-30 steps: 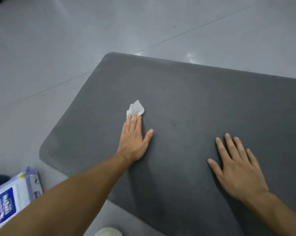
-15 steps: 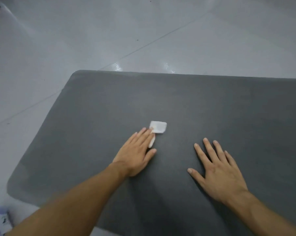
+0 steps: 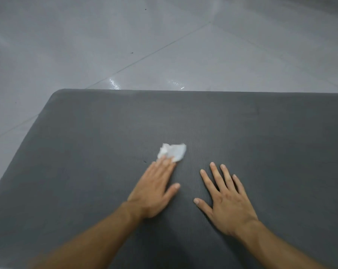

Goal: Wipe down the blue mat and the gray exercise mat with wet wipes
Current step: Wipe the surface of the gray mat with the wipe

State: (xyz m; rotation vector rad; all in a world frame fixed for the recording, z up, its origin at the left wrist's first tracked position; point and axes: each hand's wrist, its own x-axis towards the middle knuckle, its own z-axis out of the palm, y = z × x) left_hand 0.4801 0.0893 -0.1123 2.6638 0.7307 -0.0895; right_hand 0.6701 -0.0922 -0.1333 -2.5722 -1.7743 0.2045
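The gray exercise mat [image 3: 261,133] fills the lower part of the head view, with its far edge and rounded far-left corner showing. A crumpled white wet wipe [image 3: 174,153] lies on the mat near its middle. My left hand [image 3: 154,189] lies flat on the mat with straight fingers, and its fingertips press the near edge of the wipe. My right hand [image 3: 225,199] rests flat on the mat to the right, fingers spread, holding nothing. The blue mat is out of view.
Glossy gray floor tiles [image 3: 164,39] lie beyond the mat's far edge and to its left, with a wet-looking shine just past the edge.
My left hand has slid the wipe to the right across the mat, close to my right hand. The view has shifted, and the wipes pack at the lower left has left the frame.
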